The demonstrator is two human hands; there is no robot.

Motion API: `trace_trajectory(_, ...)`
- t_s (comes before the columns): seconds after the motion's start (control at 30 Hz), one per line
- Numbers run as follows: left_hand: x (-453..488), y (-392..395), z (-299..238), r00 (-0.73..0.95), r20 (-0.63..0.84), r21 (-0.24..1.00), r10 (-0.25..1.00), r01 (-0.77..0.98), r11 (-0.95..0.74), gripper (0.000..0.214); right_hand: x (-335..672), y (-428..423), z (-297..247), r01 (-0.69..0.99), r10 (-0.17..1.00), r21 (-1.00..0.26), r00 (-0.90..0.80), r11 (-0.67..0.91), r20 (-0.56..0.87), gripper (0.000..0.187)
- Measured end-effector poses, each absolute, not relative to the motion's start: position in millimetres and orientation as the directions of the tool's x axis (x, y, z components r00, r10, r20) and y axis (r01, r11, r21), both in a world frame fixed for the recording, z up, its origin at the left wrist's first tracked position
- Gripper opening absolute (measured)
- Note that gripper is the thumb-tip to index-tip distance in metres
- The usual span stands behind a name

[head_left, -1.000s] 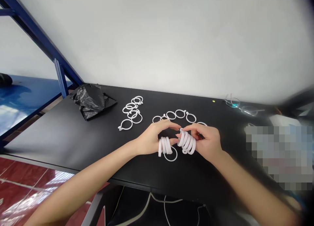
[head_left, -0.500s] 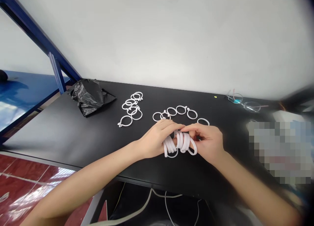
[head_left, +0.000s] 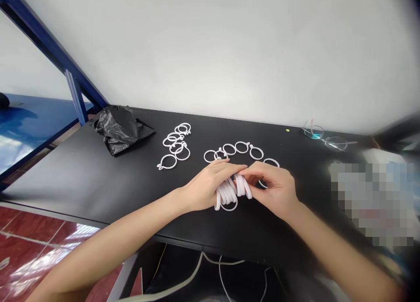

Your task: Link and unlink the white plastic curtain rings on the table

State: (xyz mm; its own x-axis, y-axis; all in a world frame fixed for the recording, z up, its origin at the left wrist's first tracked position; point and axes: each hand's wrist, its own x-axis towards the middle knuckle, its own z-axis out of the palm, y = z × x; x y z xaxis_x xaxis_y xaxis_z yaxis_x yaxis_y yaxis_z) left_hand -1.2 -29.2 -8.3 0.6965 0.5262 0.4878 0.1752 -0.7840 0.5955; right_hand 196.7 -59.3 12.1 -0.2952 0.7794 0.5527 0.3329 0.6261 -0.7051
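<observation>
White curtain rings [head_left: 226,192] hang in a bunch around the fingers of my left hand [head_left: 210,184], which is closed over them above the black table. My right hand [head_left: 275,184] pinches at the right end of the bunch, thumb and fingers against a few rings [head_left: 243,186]. The fingertips of both hands meet there, and the inner fingers are partly hidden by the rings. Just beyond my hands, several loose white rings [head_left: 242,147] lie in an arc on the table. Another cluster of rings [head_left: 169,161], with small eyelets showing, lies farther left.
A crumpled black plastic bag [head_left: 120,129] lies at the table's back left. Eyeglasses [head_left: 336,143] rest at the back right, near a blurred-out pale object [head_left: 370,201]. The black table [head_left: 131,197] backs onto a white wall. Cables [head_left: 193,271] hang below its front edge.
Several rings have shifted left along the bunch, toward my left palm. My right hand's fingers have moved in closer, and fewer rings show at the right end.
</observation>
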Motion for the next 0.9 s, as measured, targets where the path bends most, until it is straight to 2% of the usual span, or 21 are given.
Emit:
trace_trajectory(0.33,-4.2,-27.6,-6.8,0.655,0.52,0.629,0.548,0.14,-0.765,0.053,195.0,-62.9,11.2,0.324,0.755,-0.682,-0.266,0.656,0.6,0.025)
trace_trajectory(0.5,-5.7,-27.2,-4.3,0.629,0.538,0.641,0.561,0.127,-0.757,0.061,192.5,-63.2,15.6,0.289,0.761,-0.707,-0.319,0.645,0.564,0.021)
trace_trajectory(0.63,-6.2,-28.7,-2.1,0.626,0.512,0.693,0.588,0.104,-0.714,0.062,192.1,-63.1,15.9,0.282,0.731,-0.681,-0.367,0.676,0.574,0.026)
trace_trajectory(0.77,-6.5,-28.9,0.5,0.637,0.444,0.831,0.631,-0.028,-0.556,0.065,191.9,-65.0,13.4,0.315,0.714,-0.644,-0.386,0.697,0.584,0.04)
trace_trajectory(0.9,-3.2,-27.5,1.1,0.654,0.311,0.949,0.689,-0.177,-0.26,0.063,189.7,-65.6,6.2,0.31,0.715,-0.645,-0.334,0.699,0.614,0.039)
